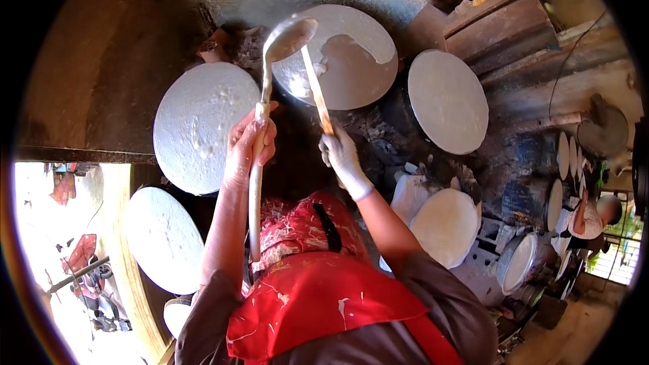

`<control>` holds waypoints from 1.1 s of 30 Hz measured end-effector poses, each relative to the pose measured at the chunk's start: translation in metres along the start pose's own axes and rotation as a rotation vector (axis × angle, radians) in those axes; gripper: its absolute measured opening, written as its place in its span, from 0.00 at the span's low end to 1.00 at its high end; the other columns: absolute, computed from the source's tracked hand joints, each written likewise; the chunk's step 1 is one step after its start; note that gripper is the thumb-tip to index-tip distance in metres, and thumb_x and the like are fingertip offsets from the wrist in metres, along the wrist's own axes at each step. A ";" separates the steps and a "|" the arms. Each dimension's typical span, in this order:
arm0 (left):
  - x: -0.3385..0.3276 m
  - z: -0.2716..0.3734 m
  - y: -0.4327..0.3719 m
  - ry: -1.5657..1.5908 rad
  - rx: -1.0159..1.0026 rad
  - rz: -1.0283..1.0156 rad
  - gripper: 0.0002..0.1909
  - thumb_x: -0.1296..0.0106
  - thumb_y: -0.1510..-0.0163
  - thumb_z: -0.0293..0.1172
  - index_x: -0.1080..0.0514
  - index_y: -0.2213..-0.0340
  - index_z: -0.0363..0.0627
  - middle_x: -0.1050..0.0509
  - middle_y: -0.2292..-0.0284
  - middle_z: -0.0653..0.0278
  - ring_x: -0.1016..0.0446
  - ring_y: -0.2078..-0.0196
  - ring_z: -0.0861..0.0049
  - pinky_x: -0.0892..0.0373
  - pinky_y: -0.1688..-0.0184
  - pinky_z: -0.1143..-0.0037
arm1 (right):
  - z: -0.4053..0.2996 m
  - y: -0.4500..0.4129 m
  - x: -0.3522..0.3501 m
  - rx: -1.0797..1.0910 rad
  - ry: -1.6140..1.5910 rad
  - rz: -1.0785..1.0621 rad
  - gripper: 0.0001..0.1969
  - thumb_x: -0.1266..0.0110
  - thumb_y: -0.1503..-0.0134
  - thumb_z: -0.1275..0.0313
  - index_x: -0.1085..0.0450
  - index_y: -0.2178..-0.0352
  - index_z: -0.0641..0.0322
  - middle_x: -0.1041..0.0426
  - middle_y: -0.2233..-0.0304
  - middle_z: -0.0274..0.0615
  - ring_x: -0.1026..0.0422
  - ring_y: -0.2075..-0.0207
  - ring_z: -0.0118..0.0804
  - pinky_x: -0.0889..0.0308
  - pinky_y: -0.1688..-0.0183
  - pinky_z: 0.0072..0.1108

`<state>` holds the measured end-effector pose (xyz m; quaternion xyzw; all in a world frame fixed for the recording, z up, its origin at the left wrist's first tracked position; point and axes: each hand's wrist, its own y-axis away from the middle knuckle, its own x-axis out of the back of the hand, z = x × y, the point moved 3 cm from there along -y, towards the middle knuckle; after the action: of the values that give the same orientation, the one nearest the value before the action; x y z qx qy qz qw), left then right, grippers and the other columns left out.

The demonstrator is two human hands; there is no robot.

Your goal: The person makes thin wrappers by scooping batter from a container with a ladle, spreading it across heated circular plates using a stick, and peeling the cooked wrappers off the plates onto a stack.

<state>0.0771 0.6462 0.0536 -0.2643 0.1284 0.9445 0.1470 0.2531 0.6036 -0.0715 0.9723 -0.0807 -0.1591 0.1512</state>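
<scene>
My left hand point(252, 138) is closed round the pale handle of a long metal ladle point(290, 40), whose tilted bowl hangs over a large round griddle point(357, 73). A pale, wet layer covers part of that griddle, with a bare-looking darker patch in the middle. In my right hand point(344, 159), which wears a light glove, is a wooden stick point(315, 86). The stick's pale far end is close to the ladle's bowl; whether they touch I cannot tell. Below the hands is a red apron point(324, 299) with white splashes.
White-topped round griddles stand at left point(203, 126), lower left point(165, 241) and right point(448, 101). A round pale disc point(446, 228) lies lower right, near concrete blocks point(481, 251). A corrugated metal sheet point(502, 25) leans at upper right. Another person point(588, 218) is at far right.
</scene>
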 end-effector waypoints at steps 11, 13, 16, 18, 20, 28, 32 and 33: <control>0.048 -0.022 0.046 0.140 0.042 0.084 0.20 0.58 0.48 0.35 0.40 0.57 0.33 0.41 0.84 0.68 0.48 0.91 0.88 0.49 0.90 0.88 | 0.062 -0.001 -0.019 -0.339 0.019 0.251 0.27 0.61 0.49 0.48 0.35 0.72 0.66 0.44 0.92 0.31 0.48 0.95 0.24 0.53 0.94 0.16; 0.050 -0.024 0.043 0.163 0.040 0.084 0.21 0.57 0.48 0.35 0.41 0.57 0.32 0.41 0.83 0.68 0.49 0.92 0.88 0.48 0.91 0.88 | 0.063 0.017 0.003 -0.357 0.012 0.286 0.27 0.60 0.50 0.46 0.35 0.73 0.65 0.43 0.92 0.31 0.48 0.95 0.23 0.53 0.93 0.16; 0.047 -0.024 0.042 0.178 0.047 0.072 0.22 0.56 0.49 0.36 0.41 0.57 0.32 0.41 0.84 0.69 0.49 0.92 0.89 0.48 0.91 0.88 | 0.065 0.033 0.039 -0.392 -0.059 0.274 0.29 0.55 0.53 0.45 0.34 0.70 0.65 0.41 0.91 0.31 0.46 0.95 0.24 0.52 0.93 0.15; 0.049 -0.029 0.041 0.193 0.051 0.063 0.22 0.56 0.49 0.37 0.41 0.57 0.32 0.41 0.84 0.69 0.49 0.92 0.89 0.48 0.91 0.89 | 0.054 0.040 0.067 -0.401 -0.035 0.267 0.30 0.54 0.54 0.45 0.36 0.66 0.65 0.38 0.91 0.34 0.43 0.94 0.25 0.49 0.92 0.16; 0.049 -0.032 0.042 0.232 0.064 0.048 0.22 0.56 0.49 0.37 0.42 0.57 0.32 0.41 0.84 0.69 0.49 0.92 0.89 0.48 0.90 0.89 | 0.047 0.031 0.100 -0.478 -0.170 0.140 0.31 0.56 0.53 0.45 0.39 0.61 0.65 0.34 0.89 0.38 0.39 0.93 0.27 0.44 0.91 0.16; 0.036 -0.048 0.038 0.210 0.091 0.045 0.22 0.58 0.47 0.39 0.43 0.56 0.34 0.42 0.84 0.71 0.48 0.92 0.90 0.47 0.90 0.89 | 0.049 0.024 0.054 -0.318 0.368 0.120 0.25 0.63 0.47 0.49 0.34 0.78 0.62 0.37 0.92 0.35 0.42 0.94 0.25 0.47 0.92 0.17; 0.030 -0.056 0.038 0.263 0.099 0.068 0.21 0.59 0.46 0.38 0.43 0.55 0.36 0.42 0.84 0.71 0.47 0.92 0.89 0.47 0.89 0.89 | 0.023 0.019 0.118 -0.391 0.367 0.146 0.28 0.63 0.49 0.45 0.34 0.78 0.62 0.36 0.92 0.35 0.42 0.94 0.25 0.48 0.92 0.17; 0.027 -0.061 0.035 0.287 0.098 0.077 0.21 0.59 0.46 0.38 0.43 0.55 0.36 0.42 0.84 0.71 0.47 0.92 0.89 0.47 0.89 0.89 | 0.019 0.015 0.134 -0.400 0.368 0.139 0.28 0.63 0.49 0.45 0.34 0.78 0.62 0.36 0.92 0.35 0.42 0.95 0.24 0.48 0.92 0.17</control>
<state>0.0711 0.5997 -0.0051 -0.3839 0.2039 0.8946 0.1033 0.3711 0.5564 -0.1217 0.9277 -0.0853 0.0179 0.3629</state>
